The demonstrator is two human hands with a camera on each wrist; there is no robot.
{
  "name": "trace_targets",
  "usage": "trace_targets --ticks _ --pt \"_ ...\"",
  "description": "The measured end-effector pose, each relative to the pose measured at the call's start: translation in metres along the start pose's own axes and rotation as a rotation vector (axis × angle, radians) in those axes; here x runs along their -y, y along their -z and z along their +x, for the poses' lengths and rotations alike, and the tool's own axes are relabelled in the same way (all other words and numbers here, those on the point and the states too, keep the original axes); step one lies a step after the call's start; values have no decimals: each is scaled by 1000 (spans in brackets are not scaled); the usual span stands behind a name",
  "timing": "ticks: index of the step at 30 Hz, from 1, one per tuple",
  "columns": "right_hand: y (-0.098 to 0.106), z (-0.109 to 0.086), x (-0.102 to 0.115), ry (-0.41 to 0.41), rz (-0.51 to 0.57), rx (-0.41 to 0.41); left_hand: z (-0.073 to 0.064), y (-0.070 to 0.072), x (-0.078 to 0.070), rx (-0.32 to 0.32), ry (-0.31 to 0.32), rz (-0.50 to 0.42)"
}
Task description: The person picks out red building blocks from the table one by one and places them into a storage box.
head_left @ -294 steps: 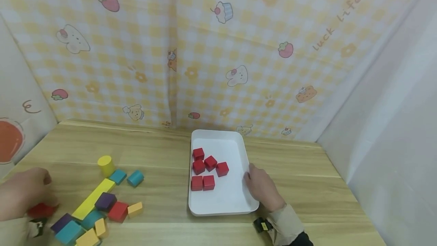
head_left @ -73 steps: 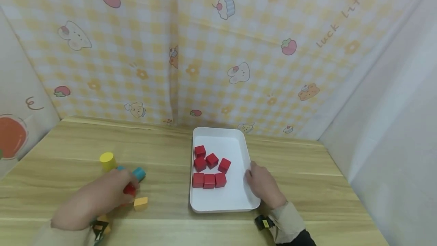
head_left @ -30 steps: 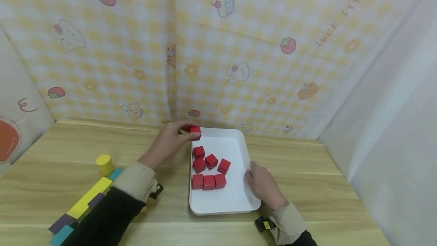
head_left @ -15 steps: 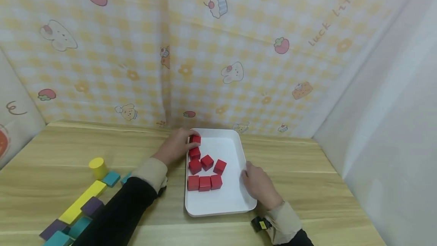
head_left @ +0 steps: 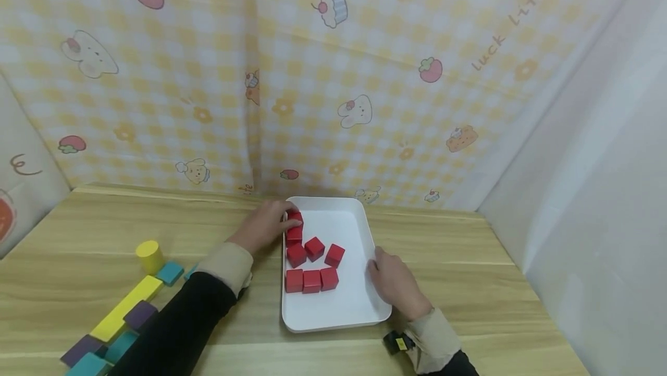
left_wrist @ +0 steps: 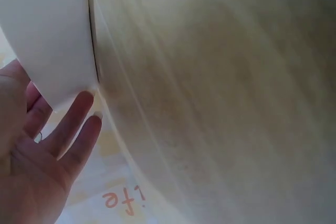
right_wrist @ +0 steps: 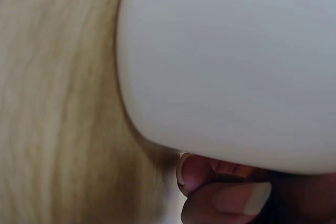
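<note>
In the head view my left hand (head_left: 264, 226) reaches over the far left corner of the white tray (head_left: 339, 315) and pinches a red cube (head_left: 295, 217), partly covered by the fingers. That cube lies against another red cube (head_left: 294, 234) along the left wall. Several more red cubes sit in the tray, among them a near row with a cube (head_left: 311, 281) in its middle. My right hand (head_left: 398, 284) grips the tray's right edge. The left wrist view shows spread fingers (left_wrist: 79, 119) beside the tray wall (left_wrist: 52, 30); the right wrist view has curled fingertips (right_wrist: 226, 200) against the tray (right_wrist: 226, 72).
Left of the tray, a yellow cylinder (head_left: 150, 256), a long yellow block (head_left: 127, 308), purple blocks (head_left: 140, 314) and teal blocks (head_left: 169, 273) lie on the wooden table (head_left: 469, 283). My left sleeve hides part of this group. A patterned curtain (head_left: 312, 75) hangs behind.
My left hand took a red cube from the blocks at left, carried it to the tray's far left corner and lowered it against the cube there. My right hand stays on the tray.
</note>
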State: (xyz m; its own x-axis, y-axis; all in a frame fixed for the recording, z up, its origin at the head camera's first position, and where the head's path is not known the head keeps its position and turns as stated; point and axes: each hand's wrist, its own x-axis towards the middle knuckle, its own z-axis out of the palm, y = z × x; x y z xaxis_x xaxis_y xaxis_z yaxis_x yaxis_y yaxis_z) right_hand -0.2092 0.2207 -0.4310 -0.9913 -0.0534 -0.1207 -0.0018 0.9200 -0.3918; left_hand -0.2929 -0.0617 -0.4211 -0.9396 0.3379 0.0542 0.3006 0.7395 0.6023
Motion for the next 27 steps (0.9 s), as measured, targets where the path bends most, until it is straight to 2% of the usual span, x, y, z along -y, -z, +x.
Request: trace_targets --ticks 7,13,22,27 --pt "-1 0 1 12 27 9 -1 1 5 10 -24 21" --pt "0 1 1 21 28 4 -2 2 6 14 -37 73" --pt "4 -1 -2 32 -23 -13 -11 6 -3 28 -30 111" --pt "7 -2 -5 18 -34 -11 -21 12 -12 28 -22 138"
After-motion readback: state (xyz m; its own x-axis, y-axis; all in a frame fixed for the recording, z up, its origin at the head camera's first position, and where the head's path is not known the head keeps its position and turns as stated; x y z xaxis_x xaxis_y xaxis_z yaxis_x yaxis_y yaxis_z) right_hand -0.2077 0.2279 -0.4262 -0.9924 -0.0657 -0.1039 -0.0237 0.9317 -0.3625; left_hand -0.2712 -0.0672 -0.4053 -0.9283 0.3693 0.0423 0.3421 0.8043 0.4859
